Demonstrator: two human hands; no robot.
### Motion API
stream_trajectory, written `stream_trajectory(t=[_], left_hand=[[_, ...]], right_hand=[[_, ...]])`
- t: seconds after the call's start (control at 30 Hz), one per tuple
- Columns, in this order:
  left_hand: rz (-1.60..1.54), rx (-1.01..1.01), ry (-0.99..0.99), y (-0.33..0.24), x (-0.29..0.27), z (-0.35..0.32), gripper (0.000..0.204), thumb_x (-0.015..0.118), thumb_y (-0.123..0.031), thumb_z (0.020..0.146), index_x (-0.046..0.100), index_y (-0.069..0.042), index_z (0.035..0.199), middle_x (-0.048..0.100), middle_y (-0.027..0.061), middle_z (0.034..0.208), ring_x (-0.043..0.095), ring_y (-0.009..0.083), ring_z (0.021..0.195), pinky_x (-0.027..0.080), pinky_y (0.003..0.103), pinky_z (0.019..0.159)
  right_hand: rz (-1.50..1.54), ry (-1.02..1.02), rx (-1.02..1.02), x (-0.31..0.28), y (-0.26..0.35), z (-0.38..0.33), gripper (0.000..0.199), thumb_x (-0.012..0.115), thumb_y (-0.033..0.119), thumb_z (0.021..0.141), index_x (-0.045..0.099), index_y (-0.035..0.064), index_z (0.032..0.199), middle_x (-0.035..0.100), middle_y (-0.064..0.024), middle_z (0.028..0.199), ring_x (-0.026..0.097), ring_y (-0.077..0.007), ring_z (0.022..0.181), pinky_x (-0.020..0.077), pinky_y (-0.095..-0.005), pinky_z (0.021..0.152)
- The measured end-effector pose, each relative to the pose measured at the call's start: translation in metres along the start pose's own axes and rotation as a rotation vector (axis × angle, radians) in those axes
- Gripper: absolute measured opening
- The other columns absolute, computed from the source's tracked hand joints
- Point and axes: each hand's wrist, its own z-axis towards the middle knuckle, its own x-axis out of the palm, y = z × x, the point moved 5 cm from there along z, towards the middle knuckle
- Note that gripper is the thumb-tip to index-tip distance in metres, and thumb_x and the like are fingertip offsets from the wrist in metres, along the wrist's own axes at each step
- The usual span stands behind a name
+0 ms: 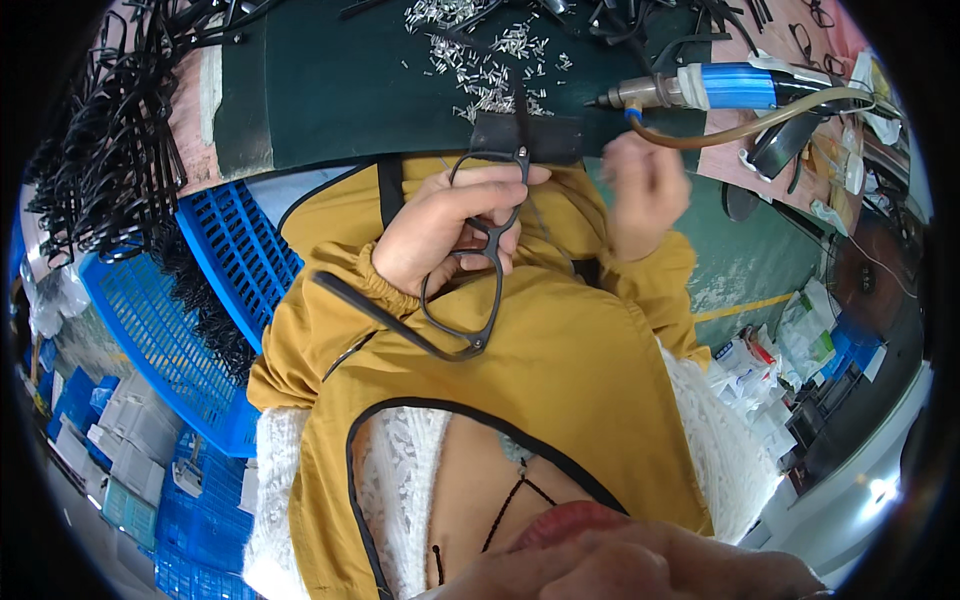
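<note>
Two hands at the black pad [527, 137], left hand [445, 235] closed around black spectacle frame [480, 250] just below pad, right hand [645, 190] loosely curled beside pad, contents indiscernible, blue pneumatic screwdriver [700, 88] above it, metal pins [480, 60] beyond pad.

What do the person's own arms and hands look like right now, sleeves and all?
Both arms wear mustard-yellow jacket sleeves of smooth fabric with gathered elastic cuffs at the wrists. The left hand and right hand are bare: no gloves, and no rings, watch or markings that I can make out.
</note>
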Motion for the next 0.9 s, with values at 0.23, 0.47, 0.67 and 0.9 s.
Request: stream_trajectory(t=[0.23, 0.47, 0.67, 0.9], left_hand=[[0.280, 0.020, -0.023, -0.008, 0.000, 0.002, 0.036, 0.061, -0.017, 0.099, 0.064, -0.002, 0.131, 0.069, 0.0050, 0.079, 0.065, 0.0111, 0.059, 0.037, 0.018, 0.044], [0.178, 0.113, -0.053, -0.005, 0.000, 0.006, 0.031, 0.062, -0.012, 0.095, 0.067, 0.005, 0.121, 0.067, 0.0084, 0.075, 0.060, 0.0136, 0.055, 0.046, 0.022, 0.049], [0.154, 0.139, -0.099, -0.002, 0.002, 0.008, 0.030, 0.061, -0.012, 0.096, 0.067, 0.006, 0.119, 0.064, 0.0090, 0.073, 0.056, 0.0140, 0.052, 0.046, 0.023, 0.049], [0.206, 0.131, -0.075, -0.018, 0.011, -0.009, 0.039, 0.058, -0.017, 0.098, 0.063, 0.003, 0.130, 0.064, 0.0079, 0.075, 0.058, 0.0119, 0.055, 0.047, 0.022, 0.053]], right_hand=[[0.160, 0.412, 0.038, 0.042, 0.003, 0.026, 0.013, 0.069, 0.002, 0.094, 0.064, -0.0023, 0.105, 0.064, -0.0082, 0.091, 0.065, -0.0151, 0.076, 0.0553, -0.0272, 0.070], [0.070, 0.453, -0.107, 0.048, 0.002, 0.036, 0.007, 0.070, 0.006, 0.093, 0.066, -0.0001, 0.095, 0.063, -0.0071, 0.081, 0.063, -0.0161, 0.066, 0.0513, -0.0286, 0.061], [0.125, 0.388, -0.083, 0.047, -0.007, 0.033, 0.010, 0.073, 0.003, 0.089, 0.067, -0.0016, 0.095, 0.064, -0.0085, 0.083, 0.065, -0.0159, 0.066, 0.0506, -0.0285, 0.058], [0.107, 0.302, -0.156, 0.020, -0.008, 0.009, 0.016, 0.073, 0.000, 0.090, 0.070, -0.0046, 0.105, 0.070, -0.0105, 0.091, 0.070, -0.0183, 0.077, 0.0562, -0.0269, 0.068]])
